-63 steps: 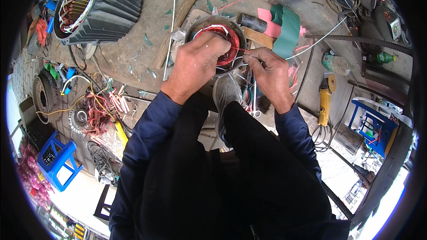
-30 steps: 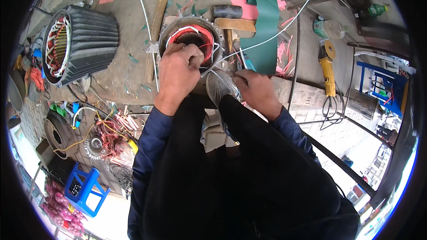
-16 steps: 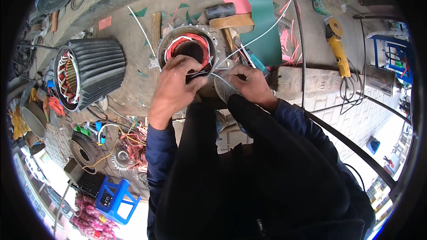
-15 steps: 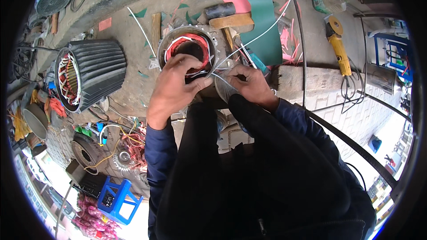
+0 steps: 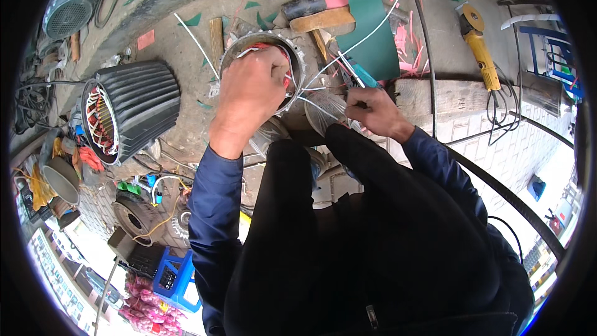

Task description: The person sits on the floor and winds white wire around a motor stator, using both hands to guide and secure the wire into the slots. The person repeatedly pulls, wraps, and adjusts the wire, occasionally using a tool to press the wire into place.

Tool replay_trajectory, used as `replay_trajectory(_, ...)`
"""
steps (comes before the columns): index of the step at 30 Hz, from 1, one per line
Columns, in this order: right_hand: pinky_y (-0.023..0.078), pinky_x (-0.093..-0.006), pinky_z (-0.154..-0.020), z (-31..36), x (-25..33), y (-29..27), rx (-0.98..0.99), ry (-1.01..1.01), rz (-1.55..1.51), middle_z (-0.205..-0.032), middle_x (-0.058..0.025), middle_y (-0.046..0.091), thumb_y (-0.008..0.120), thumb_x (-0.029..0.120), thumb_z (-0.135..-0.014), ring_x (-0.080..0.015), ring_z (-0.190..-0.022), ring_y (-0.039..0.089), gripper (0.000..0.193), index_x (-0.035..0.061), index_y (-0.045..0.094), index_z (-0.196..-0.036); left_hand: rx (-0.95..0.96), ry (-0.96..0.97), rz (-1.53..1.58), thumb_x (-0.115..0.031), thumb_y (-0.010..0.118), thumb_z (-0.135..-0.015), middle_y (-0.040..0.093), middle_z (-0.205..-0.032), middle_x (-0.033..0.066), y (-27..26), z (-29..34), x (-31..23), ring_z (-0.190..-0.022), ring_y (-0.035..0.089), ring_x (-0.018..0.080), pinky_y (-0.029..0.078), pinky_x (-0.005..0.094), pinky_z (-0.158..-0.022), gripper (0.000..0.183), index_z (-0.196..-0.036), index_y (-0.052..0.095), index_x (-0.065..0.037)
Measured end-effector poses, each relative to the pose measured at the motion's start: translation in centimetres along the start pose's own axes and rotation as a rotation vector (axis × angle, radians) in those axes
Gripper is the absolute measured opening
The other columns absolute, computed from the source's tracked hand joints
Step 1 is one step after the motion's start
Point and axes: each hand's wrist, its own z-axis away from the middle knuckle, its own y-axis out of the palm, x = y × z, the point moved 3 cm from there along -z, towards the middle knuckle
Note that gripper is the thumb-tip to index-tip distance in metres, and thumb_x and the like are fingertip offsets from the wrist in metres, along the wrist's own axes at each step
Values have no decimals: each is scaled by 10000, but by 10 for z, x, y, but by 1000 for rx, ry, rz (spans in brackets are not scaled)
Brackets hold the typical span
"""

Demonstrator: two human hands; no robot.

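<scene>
Your left hand [image 5: 249, 90] covered most of the small motor stator [image 5: 297, 65], so only the upper rim of its round metal housing and a sliver of red winding beside your knuckles showed; what your fingertips did inside the bore was hidden. Your dark trousers and raised knee blocked the ground below the stator, and the thin white strands running between your hands were hard to follow where they crossed the pale shoe [image 5: 326, 112] under them.

Your left fingers were curled down over the stator's mouth, pressed against the winding, clenched rather than spread; whether they pinched a wire I could not tell. Your right hand [image 5: 373, 109] sat just beside the stator, on its right, with fingers closed in a pinch on a thin white wire [image 5: 314, 87] that stretched across to the stator. A longer white lead [image 5: 373, 31] ran from that spot up and away over the green sheet [image 5: 367, 15].

The stator lay on the rough concrete floor between your two hands, its open end facing up at you, red coils ringed by the grey casing. Behind it lay a hammer [image 5: 317, 15] with a wooden handle. Well apart to your left lay a larger black finned stator [image 5: 140, 109] on its side, and far to your right a yellow angle grinder [image 5: 480, 46]
</scene>
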Motion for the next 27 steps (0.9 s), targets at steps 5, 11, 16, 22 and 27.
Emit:
replay_trajectory(5,514,-364,-679,29,-25,-18,78,152,-11,-772,-112,678,752,84,-865,-204,-710,659,106,11,677,-849,78,-85,145,-41,685,-900,760,-875,171,-1,7,6,-798,742,353,560,417,-728,113,-995,744,-51)
replay_trajectory(11,505,-360,-750,42,-42,-24,74,211,5,-822,-65,661,760,89,-895,-186,-801,646,91,23,701,-876,102,-1,100,-34,693,-891,768,-873,150,6,16,5,-799,749,339,565,414,-730,156,-1038,735,-64)
replay_trajectory(16,559,-484,-867,18,-27,-10,90,-197,515,-942,-155,731,688,125,-904,-382,-991,707,145,50,729,-1021,63,21,40,-51,707,-887,754,-866,150,10,23,6,-827,742,365,565,454,-733,106,-990,716,-75)
replay_trajectory(22,576,-493,-829,-21,2,8,-9,-341,311,-980,-197,728,656,126,-944,-384,-899,729,311,42,723,-1236,-22,-21,-28,-71,714,-885,734,-855,137,14,28,5,-836,721,388,555,482,-733,71,-953,706,-89)
replay_trajectory(27,571,-375,-822,-34,15,17,100,253,-298,-979,-125,753,717,189,-1004,-191,-869,706,295,-4,742,-1227,-21,-37,-26,-65,724,-870,730,-849,133,16,26,9,-822,718,372,546,454,-720,54,-915,697,-75)
